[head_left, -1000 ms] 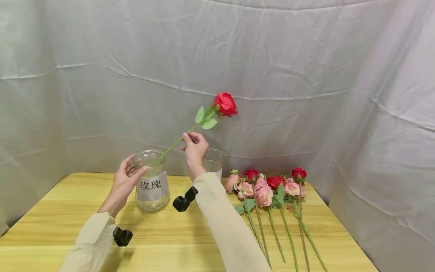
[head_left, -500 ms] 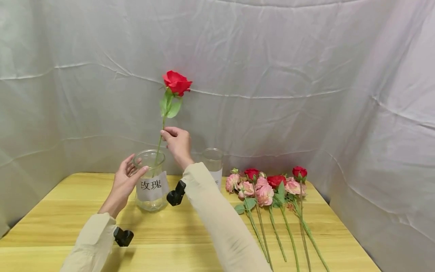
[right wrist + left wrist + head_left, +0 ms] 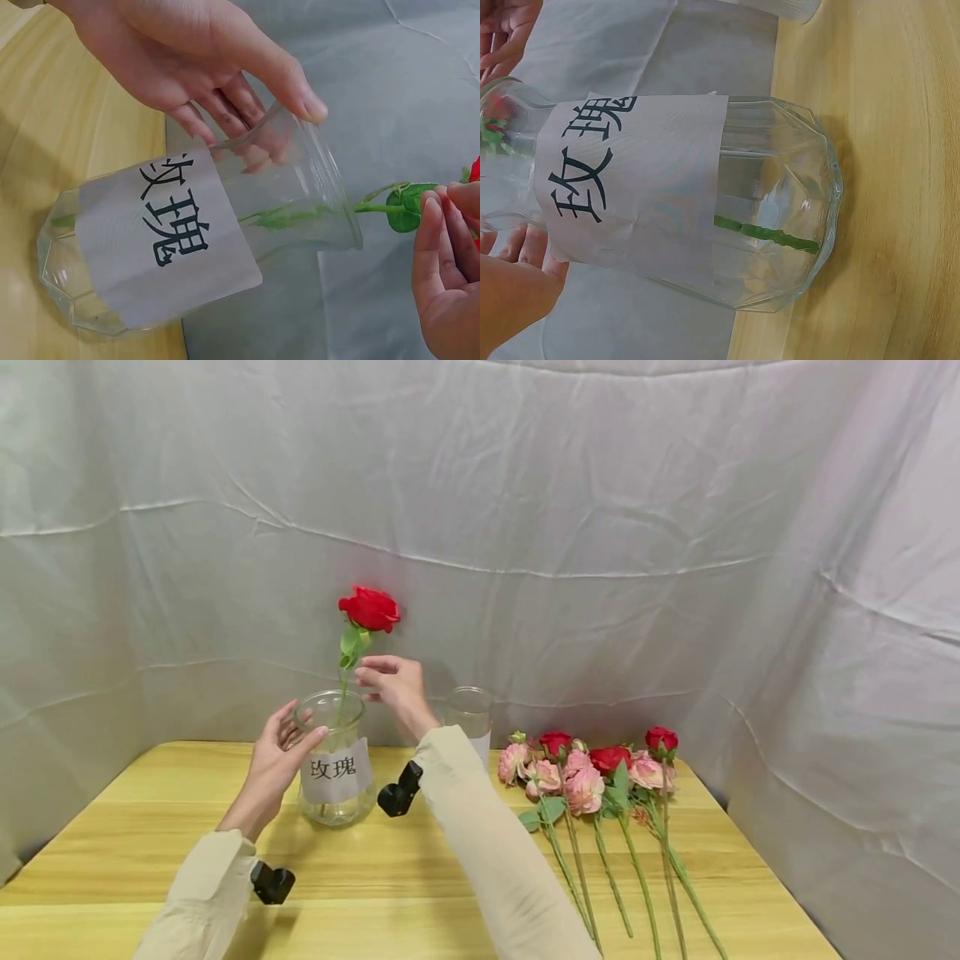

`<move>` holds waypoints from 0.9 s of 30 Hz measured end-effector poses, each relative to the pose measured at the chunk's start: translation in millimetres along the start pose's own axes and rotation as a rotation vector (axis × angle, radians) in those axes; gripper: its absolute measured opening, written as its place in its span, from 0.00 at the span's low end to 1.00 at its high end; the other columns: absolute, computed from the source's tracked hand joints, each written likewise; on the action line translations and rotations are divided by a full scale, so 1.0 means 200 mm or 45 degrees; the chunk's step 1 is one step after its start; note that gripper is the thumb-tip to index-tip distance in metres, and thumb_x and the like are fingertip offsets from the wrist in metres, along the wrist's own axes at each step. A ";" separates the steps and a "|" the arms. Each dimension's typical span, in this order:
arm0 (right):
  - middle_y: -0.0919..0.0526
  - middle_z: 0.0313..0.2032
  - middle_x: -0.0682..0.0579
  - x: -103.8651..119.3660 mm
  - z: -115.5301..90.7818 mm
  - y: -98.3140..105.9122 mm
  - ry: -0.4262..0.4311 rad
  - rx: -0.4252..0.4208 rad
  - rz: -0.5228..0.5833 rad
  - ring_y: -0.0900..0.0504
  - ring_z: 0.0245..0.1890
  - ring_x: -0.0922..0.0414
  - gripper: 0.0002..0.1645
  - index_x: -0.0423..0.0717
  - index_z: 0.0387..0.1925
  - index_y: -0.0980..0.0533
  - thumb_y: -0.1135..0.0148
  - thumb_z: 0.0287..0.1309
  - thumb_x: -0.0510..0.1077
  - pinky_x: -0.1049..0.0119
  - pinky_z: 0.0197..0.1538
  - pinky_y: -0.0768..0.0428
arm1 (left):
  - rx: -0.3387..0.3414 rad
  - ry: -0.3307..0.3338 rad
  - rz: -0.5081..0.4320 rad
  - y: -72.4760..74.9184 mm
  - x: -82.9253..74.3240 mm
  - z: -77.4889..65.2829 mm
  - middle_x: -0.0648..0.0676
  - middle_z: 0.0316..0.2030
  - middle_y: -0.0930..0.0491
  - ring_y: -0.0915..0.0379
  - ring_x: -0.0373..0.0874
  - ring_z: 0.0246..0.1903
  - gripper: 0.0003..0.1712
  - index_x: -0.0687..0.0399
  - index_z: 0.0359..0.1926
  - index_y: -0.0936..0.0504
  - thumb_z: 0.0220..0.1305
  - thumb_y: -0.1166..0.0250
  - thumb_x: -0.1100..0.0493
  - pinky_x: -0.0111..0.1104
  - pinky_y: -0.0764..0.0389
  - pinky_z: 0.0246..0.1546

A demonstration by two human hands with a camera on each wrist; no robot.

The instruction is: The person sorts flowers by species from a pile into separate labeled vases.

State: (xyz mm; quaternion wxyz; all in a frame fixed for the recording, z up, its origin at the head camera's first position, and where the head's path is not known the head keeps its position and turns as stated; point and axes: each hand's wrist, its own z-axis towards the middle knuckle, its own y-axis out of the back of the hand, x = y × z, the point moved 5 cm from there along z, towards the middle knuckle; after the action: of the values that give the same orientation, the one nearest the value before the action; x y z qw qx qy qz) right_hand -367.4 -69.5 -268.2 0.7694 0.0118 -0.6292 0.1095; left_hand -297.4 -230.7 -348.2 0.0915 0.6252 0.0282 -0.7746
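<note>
A clear glass vase (image 3: 336,810) with a white paper label (image 3: 641,180) bearing black characters stands upright on the table. My left hand (image 3: 276,760) holds its neck, thumb at the near side of the rim and fingers around the side. One red rose (image 3: 371,608) stands in the vase, leaning slightly right; the end of its green stem (image 3: 769,233) reaches the vase's bottom. My right hand (image 3: 397,689) is just right of the stem, above the rim, fingers loosely bent and apart from the stem. In the right wrist view its fingertips are beside a green leaf (image 3: 405,208).
Behind my right forearm stands a second glass vase (image 3: 470,702), partly hidden. Several red roses (image 3: 610,761) and pink flowers (image 3: 583,791) lie on the right of the wooden table (image 3: 375,893), stems toward the front. A grey curtain (image 3: 525,485) surrounds the table.
The rose went from slanting right to nearly upright, then sank lower into the vase. My right hand moved left with it, then let go of the stem. My left hand stayed put.
</note>
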 end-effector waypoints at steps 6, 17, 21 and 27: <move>0.15 0.31 0.47 0.02 0.00 0.01 0.012 0.002 0.002 0.18 0.28 0.60 0.12 0.31 0.43 0.19 0.35 0.56 0.30 0.66 0.32 0.17 | -0.004 0.002 -0.003 0.00 0.00 0.00 0.63 0.72 0.47 0.52 0.57 0.69 0.48 0.57 0.76 0.61 0.69 0.39 0.54 0.47 0.46 0.68; 0.15 0.38 0.39 0.21 0.00 0.13 0.167 0.013 0.028 0.18 0.28 0.62 0.13 0.30 0.47 0.20 0.39 0.59 0.30 0.70 0.30 0.18 | -0.005 -0.004 0.009 0.01 -0.01 -0.01 0.63 0.72 0.48 0.54 0.58 0.70 0.48 0.57 0.76 0.61 0.69 0.39 0.53 0.48 0.48 0.69; 0.16 0.43 0.36 0.32 -0.01 0.19 0.194 0.067 -0.064 0.17 0.31 0.59 0.14 0.30 0.48 0.21 0.39 0.60 0.31 0.69 0.31 0.18 | -0.006 -0.003 0.006 0.01 -0.01 -0.01 0.63 0.72 0.48 0.54 0.57 0.70 0.48 0.57 0.76 0.61 0.69 0.39 0.53 0.48 0.48 0.69; 0.16 0.42 0.39 0.46 -0.03 0.31 0.206 0.142 -0.205 0.17 0.35 0.55 0.14 0.33 0.48 0.20 0.38 0.61 0.35 0.66 0.36 0.18 | -0.019 -0.009 0.010 0.02 -0.02 -0.01 0.64 0.72 0.48 0.54 0.58 0.70 0.48 0.58 0.76 0.61 0.69 0.39 0.53 0.48 0.49 0.69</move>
State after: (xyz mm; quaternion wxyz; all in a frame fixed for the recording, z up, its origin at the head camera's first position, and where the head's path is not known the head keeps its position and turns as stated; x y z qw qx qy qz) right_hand -355.7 5.5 -186.7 0.8220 0.0963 -0.5551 0.0827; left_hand -293.6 -234.8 -345.0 0.0996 0.6217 0.0312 -0.7763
